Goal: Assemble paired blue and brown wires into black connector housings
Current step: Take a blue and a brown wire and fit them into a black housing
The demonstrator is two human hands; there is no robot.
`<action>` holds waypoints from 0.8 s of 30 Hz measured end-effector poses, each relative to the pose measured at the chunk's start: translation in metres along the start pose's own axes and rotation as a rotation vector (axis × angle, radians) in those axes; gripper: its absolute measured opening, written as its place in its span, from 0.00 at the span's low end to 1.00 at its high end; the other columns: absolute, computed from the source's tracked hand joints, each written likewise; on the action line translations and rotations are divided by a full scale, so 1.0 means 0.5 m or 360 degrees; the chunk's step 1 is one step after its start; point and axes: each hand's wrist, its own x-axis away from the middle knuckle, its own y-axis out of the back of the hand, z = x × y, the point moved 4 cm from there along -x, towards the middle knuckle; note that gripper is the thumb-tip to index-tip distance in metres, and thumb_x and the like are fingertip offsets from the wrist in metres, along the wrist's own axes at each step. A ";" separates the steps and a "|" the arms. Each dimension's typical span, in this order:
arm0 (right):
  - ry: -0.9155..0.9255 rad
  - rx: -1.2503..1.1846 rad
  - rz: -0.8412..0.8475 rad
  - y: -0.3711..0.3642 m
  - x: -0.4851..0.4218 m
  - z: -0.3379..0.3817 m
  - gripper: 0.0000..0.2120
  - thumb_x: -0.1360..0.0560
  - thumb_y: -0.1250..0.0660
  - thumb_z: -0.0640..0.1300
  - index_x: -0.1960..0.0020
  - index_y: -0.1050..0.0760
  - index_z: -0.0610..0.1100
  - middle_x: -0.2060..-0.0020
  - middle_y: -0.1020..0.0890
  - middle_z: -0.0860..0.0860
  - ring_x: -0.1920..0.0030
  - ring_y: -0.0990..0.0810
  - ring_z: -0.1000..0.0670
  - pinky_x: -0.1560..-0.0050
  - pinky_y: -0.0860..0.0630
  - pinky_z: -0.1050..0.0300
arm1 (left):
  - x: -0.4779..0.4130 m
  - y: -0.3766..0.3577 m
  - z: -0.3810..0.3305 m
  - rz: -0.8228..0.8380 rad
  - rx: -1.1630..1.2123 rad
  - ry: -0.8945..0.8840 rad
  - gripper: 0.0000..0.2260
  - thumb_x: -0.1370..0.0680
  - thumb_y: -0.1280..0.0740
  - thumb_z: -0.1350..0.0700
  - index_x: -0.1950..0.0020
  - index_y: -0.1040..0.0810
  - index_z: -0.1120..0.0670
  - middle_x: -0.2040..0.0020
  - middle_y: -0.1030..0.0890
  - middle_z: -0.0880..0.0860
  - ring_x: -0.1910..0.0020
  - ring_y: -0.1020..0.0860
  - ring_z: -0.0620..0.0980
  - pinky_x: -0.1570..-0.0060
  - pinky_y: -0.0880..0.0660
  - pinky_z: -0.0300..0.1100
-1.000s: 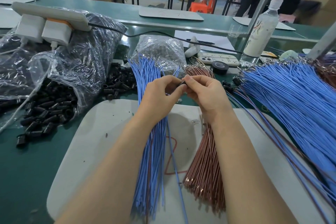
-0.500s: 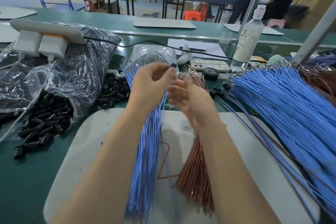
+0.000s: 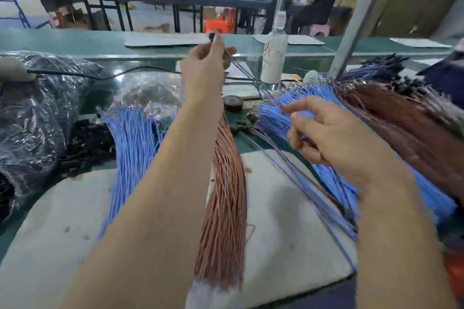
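My left hand (image 3: 204,68) is raised high and pinches a small black connector housing (image 3: 212,37) at its fingertips, with thin wires trailing down behind the hand. My right hand (image 3: 324,133) hovers over the finished pile of blue wires (image 3: 276,113) on the right, fingers loosely curled; whether it holds anything is hidden by blur. A bundle of loose blue wires (image 3: 130,148) lies left of my left forearm and a bundle of brown wires (image 3: 226,198) lies between my arms. Loose black housings (image 3: 82,148) spill from a plastic bag (image 3: 32,118) at the left.
A grey mat (image 3: 288,228) covers the green bench in front of me. A plastic bottle (image 3: 273,57) and a roll of black tape (image 3: 233,103) stand behind the wires. A metal post (image 3: 361,15) rises at the right. A dark brown wire pile (image 3: 406,118) lies far right. People work at tables behind.
My left hand has lifted the housing with its wires up and away from the bench. My right hand let go and swung right over the finished blue wires. The view tilted up.
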 end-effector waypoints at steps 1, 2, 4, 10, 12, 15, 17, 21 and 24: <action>-0.0059 0.0215 -0.0082 0.018 -0.005 -0.021 0.06 0.20 0.42 0.41 0.51 0.27 0.48 0.76 0.23 0.52 0.83 0.35 0.57 0.79 0.38 0.66 | -0.002 -0.017 0.034 -0.0007 0.0026 0.0078 0.08 0.21 0.36 0.53 0.59 0.25 0.53 0.60 0.18 0.50 0.71 0.27 0.39 0.72 0.33 0.33; -0.0121 0.0433 -0.0148 0.030 -0.011 -0.045 0.05 0.20 0.41 0.42 0.54 0.28 0.47 0.75 0.21 0.52 0.82 0.33 0.58 0.76 0.36 0.64 | -0.004 -0.031 0.069 -0.0001 0.0023 0.0153 0.08 0.20 0.36 0.53 0.59 0.25 0.54 0.60 0.18 0.51 0.72 0.27 0.39 0.73 0.34 0.33; -0.0203 0.0774 -0.0236 0.040 -0.023 -0.094 0.06 0.21 0.39 0.43 0.56 0.28 0.46 0.69 0.18 0.50 0.74 0.25 0.57 0.67 0.30 0.58 | -0.003 -0.054 0.140 0.0064 -0.0085 0.0315 0.10 0.20 0.37 0.55 0.60 0.24 0.56 0.65 0.22 0.51 0.72 0.27 0.42 0.69 0.31 0.34; -0.0388 0.1194 -0.0482 -0.005 -0.042 -0.200 0.06 0.23 0.36 0.45 0.50 0.21 0.45 0.49 0.18 0.44 0.46 0.22 0.41 0.50 0.27 0.53 | 0.032 -0.061 0.295 0.0356 -0.0573 0.0660 0.11 0.24 0.36 0.62 0.66 0.30 0.56 0.70 0.30 0.54 0.72 0.31 0.51 0.70 0.32 0.40; -0.0370 0.1197 -0.0532 -0.011 -0.046 -0.206 0.07 0.23 0.36 0.44 0.48 0.21 0.46 0.48 0.19 0.45 0.45 0.23 0.41 0.52 0.28 0.53 | 0.031 -0.055 0.292 0.0341 -0.0664 0.0610 0.10 0.24 0.36 0.60 0.66 0.27 0.55 0.67 0.25 0.55 0.68 0.27 0.52 0.65 0.27 0.43; -0.0327 0.1170 -0.0548 -0.011 -0.053 -0.196 0.07 0.24 0.35 0.44 0.46 0.23 0.46 0.47 0.20 0.45 0.45 0.23 0.42 0.52 0.29 0.53 | 0.028 -0.065 0.261 0.0378 -0.0586 0.0528 0.09 0.23 0.37 0.60 0.64 0.25 0.56 0.65 0.22 0.54 0.66 0.24 0.50 0.58 0.23 0.44; -0.0236 0.1105 -0.0567 -0.019 -0.061 -0.169 0.09 0.24 0.34 0.46 0.45 0.24 0.46 0.47 0.20 0.46 0.45 0.23 0.43 0.51 0.29 0.53 | 0.031 -0.075 0.229 0.0425 -0.0474 0.0469 0.09 0.22 0.38 0.61 0.62 0.25 0.56 0.64 0.21 0.53 0.66 0.25 0.47 0.61 0.24 0.40; 0.0081 0.0858 -0.0623 -0.066 -0.081 -0.071 0.08 0.25 0.33 0.47 0.48 0.22 0.45 0.52 0.18 0.46 0.50 0.21 0.43 0.54 0.28 0.54 | 0.030 -0.056 0.138 0.0392 -0.0205 0.0273 0.06 0.21 0.38 0.61 0.57 0.25 0.55 0.61 0.20 0.51 0.64 0.23 0.44 0.60 0.25 0.38; 0.0266 0.0768 -0.0489 -0.140 -0.102 -0.004 0.09 0.24 0.35 0.47 0.48 0.22 0.44 0.54 0.17 0.46 0.52 0.20 0.45 0.52 0.26 0.55 | 0.020 0.006 0.062 0.0241 -0.0068 0.0077 0.06 0.21 0.38 0.61 0.56 0.24 0.54 0.61 0.19 0.50 0.61 0.21 0.45 0.60 0.24 0.40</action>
